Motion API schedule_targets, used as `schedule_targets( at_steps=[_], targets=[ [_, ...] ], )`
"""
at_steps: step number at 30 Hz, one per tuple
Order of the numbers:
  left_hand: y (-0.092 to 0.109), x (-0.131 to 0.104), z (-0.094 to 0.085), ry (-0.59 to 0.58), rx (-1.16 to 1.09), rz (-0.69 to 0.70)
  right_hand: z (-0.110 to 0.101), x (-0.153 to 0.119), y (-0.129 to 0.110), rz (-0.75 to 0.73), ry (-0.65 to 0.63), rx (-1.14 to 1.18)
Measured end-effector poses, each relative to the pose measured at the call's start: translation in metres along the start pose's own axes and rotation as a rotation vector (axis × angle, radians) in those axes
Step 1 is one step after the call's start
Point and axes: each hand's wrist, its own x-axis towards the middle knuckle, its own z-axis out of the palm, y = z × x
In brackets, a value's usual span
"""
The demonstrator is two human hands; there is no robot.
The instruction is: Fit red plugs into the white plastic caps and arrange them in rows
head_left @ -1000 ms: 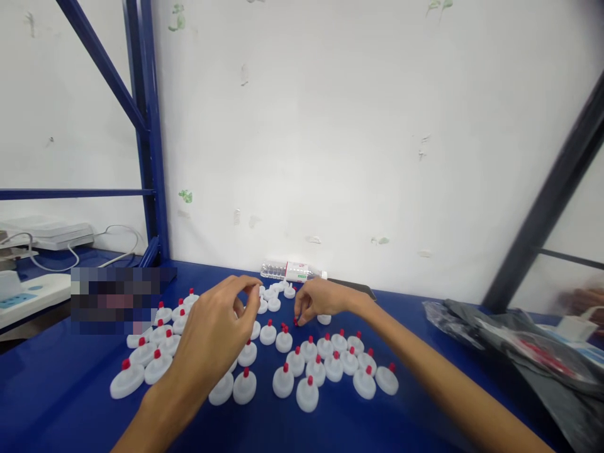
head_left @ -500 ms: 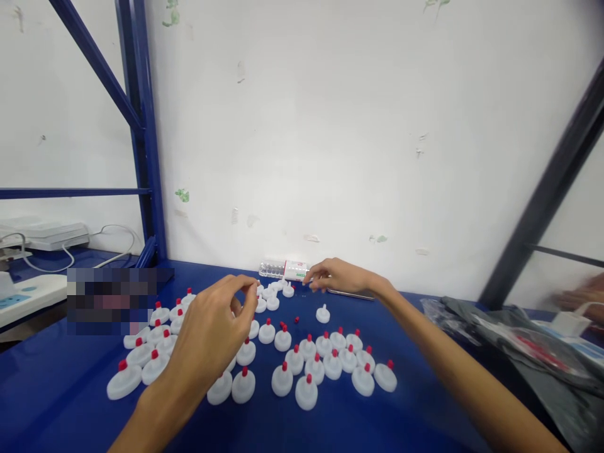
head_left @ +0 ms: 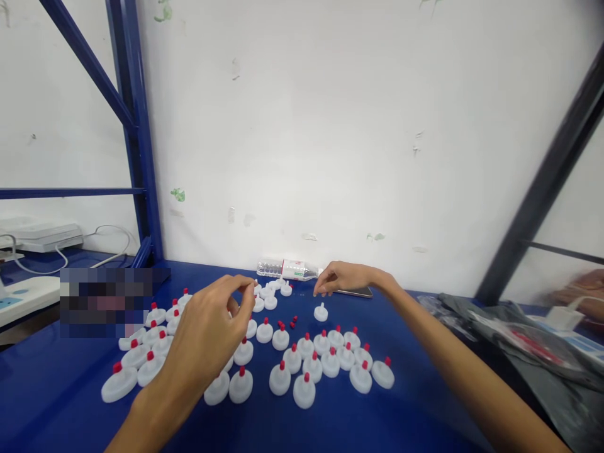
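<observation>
White round lids with nozzles stand in groups on the blue table; many nozzles wear small red caps, such as the front lid (head_left: 304, 393). My left hand (head_left: 214, 321) hovers over the left group, its thumb and index finger pinched together; whatever they hold is too small to make out. My right hand (head_left: 342, 278) reaches in at the back, fingers bent downward and slightly apart. Just beneath its fingertips is a lone uncapped lid (head_left: 321, 313), nozzle up. Several loose red caps (head_left: 292, 325) lie left of that lid. More uncapped lids (head_left: 270, 302) cluster farther back.
By the wall lies a clear bottle (head_left: 293, 270) on its side, with a dark flat device (head_left: 356, 292) beside my right wrist. Grey plastic bags (head_left: 514, 352) cover the right side. A white power strip (head_left: 28, 292) is at far left. Another person's hand (head_left: 578, 292) shows at the right edge.
My right hand has moved slightly right, its fingers now bent down over the lone uncapped lid. Another red cap shows near the loose ones. My left hand remains pinched.
</observation>
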Motion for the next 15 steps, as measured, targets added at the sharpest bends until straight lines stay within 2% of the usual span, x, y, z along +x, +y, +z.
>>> schedule_targets(
  at_steps=[15],
  targets=[
    [0.0002,0.0000,0.0003,-0.009,0.022,0.003,0.0058,0.0012,0.0003,0.065,-0.074,0.079]
  ],
)
